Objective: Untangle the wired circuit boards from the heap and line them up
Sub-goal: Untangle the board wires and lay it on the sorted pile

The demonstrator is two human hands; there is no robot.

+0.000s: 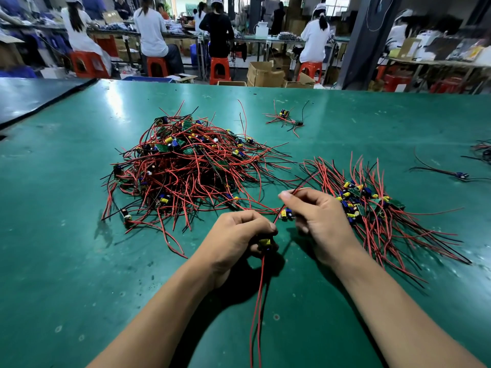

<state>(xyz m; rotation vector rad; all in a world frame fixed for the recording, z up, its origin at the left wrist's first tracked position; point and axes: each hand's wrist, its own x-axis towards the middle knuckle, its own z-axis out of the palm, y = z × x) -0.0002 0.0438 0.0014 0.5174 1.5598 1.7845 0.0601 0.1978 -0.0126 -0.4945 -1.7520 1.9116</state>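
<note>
Light: bright, even, from overhead.
Glare: pale streaks on the green desk (79, 208), far left.
Shadows: soft, dark, under left hand (239, 235) and right hand (318, 216).
Blur: background workers (151, 30) soft; wires (481, 152) at right edge smeared.
Distortion: wide-angle bowing of the desk edges.

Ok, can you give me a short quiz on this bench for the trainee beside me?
1. True or false: the left hand grips a circuit board whose red wires trail toward the camera.
2. Where do the lined-up boards lie, relative to the heap? A. to its left B. to its right C. on top of it
3. What does the right hand pinch between thumb and forefinger?
Key: 1 true. 2 B. 3 a wire that runs up and away from the fingertips.
</note>
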